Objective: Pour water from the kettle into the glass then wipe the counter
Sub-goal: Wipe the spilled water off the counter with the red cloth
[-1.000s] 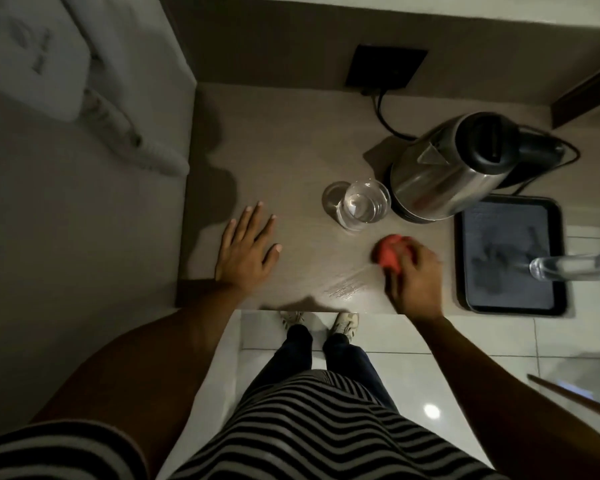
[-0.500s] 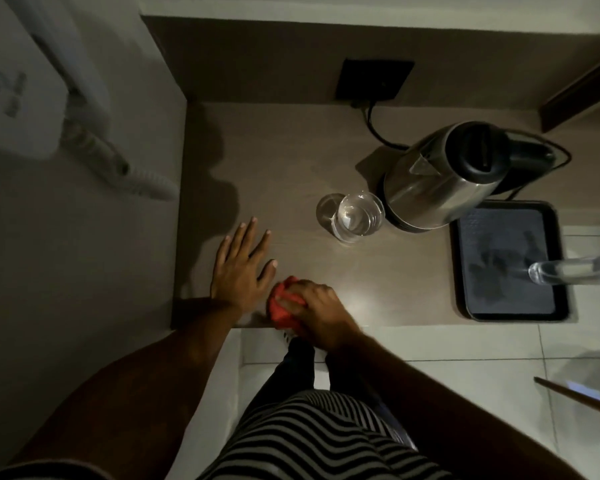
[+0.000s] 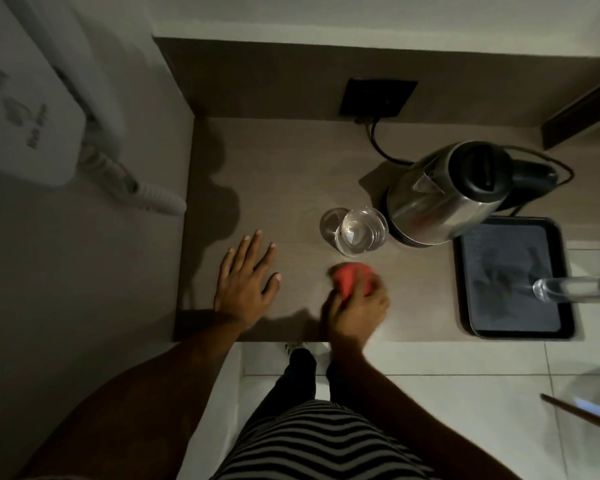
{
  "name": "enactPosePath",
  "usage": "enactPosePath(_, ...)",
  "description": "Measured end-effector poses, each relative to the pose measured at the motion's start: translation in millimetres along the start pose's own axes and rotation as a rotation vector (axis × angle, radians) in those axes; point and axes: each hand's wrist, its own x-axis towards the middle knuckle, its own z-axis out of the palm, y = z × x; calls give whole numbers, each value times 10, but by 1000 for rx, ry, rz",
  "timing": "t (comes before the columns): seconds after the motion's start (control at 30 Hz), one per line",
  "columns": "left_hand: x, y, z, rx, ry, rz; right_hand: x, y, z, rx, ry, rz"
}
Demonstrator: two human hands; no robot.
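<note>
A steel kettle [image 3: 440, 199] with a black lid sits on its base at the back right of the wooden counter [image 3: 284, 168]. Just left of it stands a clear glass [image 3: 361, 232] with water in it. My right hand [image 3: 355, 308] presses a red cloth [image 3: 349, 280] onto the counter in front of the glass, fingers closed over it. My left hand [image 3: 245, 280] lies flat on the counter to the left, fingers spread, holding nothing.
A black tray [image 3: 515, 277] lies at the counter's right end with a clear bottle [image 3: 575, 289] lying across its right edge. The kettle's cord runs to a black wall socket [image 3: 378, 98]. A white wall-mounted unit with a hose [image 3: 25, 109] hangs at left. Tiled floor lies below.
My right hand swept the red cloth from in front of the kettle left to beside my left hand, then back right and forward toward the glass. My left hand stayed flat.
</note>
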Motion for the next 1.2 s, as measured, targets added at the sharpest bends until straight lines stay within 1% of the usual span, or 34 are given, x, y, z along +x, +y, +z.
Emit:
enactPosePath(0.07, 1, -1, 7, 1, 5, 3, -330, -171, 170, -39, -93, -283)
enactPosePath(0.13, 9, -4, 9, 0, 2, 9, -453, -237, 244, -42, -181, -509)
enactPosePath(0.23, 3, -5, 7, -15, 13, 10, -189, -7, 127, -15, -310, -817)
enactPosePath(0.27, 10, -3, 4, -23, 15, 5, -43, 150, 40, -29, -331, -917)
enactPosePath(0.3, 12, 1, -4, -31, 14, 1, 104, 325, -73, -55, -330, -977)
enactPosePath(0.33, 10, 7, -11, -33, 11, 0, 267, 500, -199, -90, -294, -991)
enactPosePath(0.37, 7, 11, -13, -26, 11, -1, 447, 659, -332, -123, -245, -955)
enactPosePath(0.43, 9, 19, -28, -17, 8, 3, 757, 918, -552, -152, -155, -786)
enactPosePath(0.5, 10, 13, -51, -22, 0, 6, 880, 1009, -683, -199, -82, -618)
enactPosePath(0.57, -2, 18, -65, -26, -13, 8, 821, 939, -660, -209, -11, -469)
enactPosePath(0.67, 2, 21, -71, -26, -26, 0, 542, 635, -450, -101, 80, -144)
enactPosePath(0.7, 6, 24, -67, -25, -28, 0, 418, 523, -374, -52, 83, -72)
enactPosePath(0.73, 2, 26, -59, -25, -30, -1, 284, 434, -302, -8, 68, -55)
enactPosePath(0.8, -1, 25, -45, -28, -28, -7, -25, 302, -172, 36, -43, -155)
enactPosePath(0.83, -1, 26, -40, -32, -26, -10, -183, 244, -116, 71, -145, -216)
enactPosePath(0.9, 1, 25, -39, -39, -33, -11, -483, 183, -34, 98, -301, -396)
enactPosePath(1.0, 0, 22, -46, -37, -58, -10, -746, 96, 41, 248, -433, -644)
enactPosePath(1.07, 6, 29, -58, -39, -72, -17, -708, 40, -42, 248, -477, -749)
enactPosePath(1.13, 7, 35, -77, -42, -82, -19, -582, 80, -104, 322, -475, -846)
enactPosePath(1.17, 8, 43, -88, -45, -80, -16, -499, 147, -151, 341, -472, -848)
enactPosePath(1.2, 10, 49, -104, -51, -85, -14, -409, 226, -229, 331, -485, -811)
